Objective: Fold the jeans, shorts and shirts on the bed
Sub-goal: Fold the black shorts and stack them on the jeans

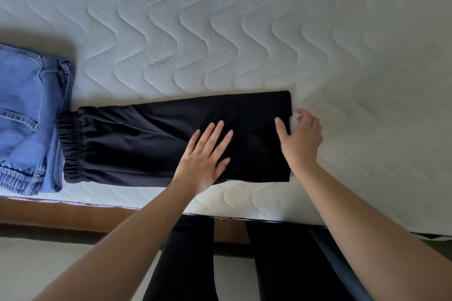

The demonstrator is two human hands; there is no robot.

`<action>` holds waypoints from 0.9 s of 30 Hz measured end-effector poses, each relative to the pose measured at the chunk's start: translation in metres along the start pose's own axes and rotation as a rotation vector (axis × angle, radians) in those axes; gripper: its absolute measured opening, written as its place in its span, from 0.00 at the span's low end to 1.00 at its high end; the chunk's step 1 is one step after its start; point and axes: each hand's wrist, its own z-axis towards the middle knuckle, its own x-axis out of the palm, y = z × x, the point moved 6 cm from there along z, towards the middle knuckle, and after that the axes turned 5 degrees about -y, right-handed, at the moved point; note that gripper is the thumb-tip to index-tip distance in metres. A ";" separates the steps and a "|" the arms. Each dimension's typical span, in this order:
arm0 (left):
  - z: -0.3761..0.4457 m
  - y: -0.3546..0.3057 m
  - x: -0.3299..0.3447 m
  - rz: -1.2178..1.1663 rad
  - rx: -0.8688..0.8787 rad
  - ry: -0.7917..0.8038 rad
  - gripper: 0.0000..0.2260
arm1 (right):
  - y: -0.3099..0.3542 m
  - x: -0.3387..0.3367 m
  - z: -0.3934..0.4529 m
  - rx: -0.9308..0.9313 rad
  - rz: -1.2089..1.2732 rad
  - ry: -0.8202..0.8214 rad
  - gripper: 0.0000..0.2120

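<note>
Bare arms, dark legs

Both forearms are sleeveless and unadorned; the black trousers cover both legs below the hands.

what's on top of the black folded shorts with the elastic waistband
The left hand lies flat on the black folded shorts, fingers straight. The right hand grips their right edge. The fabric under both hands is hidden.

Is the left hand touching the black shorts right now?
Touching. The head view shows the left hand lying flat, fingers straight and spread, on the black shorts near their middle, with no gap visible between palm and fabric.
</note>
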 end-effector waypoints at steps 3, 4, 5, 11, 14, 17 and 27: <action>-0.016 -0.019 0.015 0.000 0.035 0.104 0.30 | -0.012 -0.011 -0.015 0.007 0.042 -0.013 0.20; -0.021 -0.021 0.019 0.009 0.033 0.125 0.31 | -0.019 -0.011 -0.023 0.007 0.031 0.042 0.19; -0.024 -0.024 0.022 0.019 0.027 0.136 0.32 | -0.026 -0.009 -0.033 0.019 0.007 0.124 0.20; -0.019 -0.032 0.030 0.107 -0.014 0.156 0.30 | -0.051 0.001 -0.075 0.119 0.121 0.355 0.28; -0.016 -0.034 0.027 0.084 -0.067 0.140 0.26 | -0.051 -0.001 -0.067 0.182 0.205 0.290 0.31; -0.016 -0.037 0.025 0.029 -0.070 0.135 0.28 | -0.038 -0.002 -0.049 0.114 0.188 0.238 0.27; -0.003 -0.044 0.032 0.169 -0.053 0.093 0.33 | -0.028 0.007 -0.023 -0.069 -0.101 0.349 0.20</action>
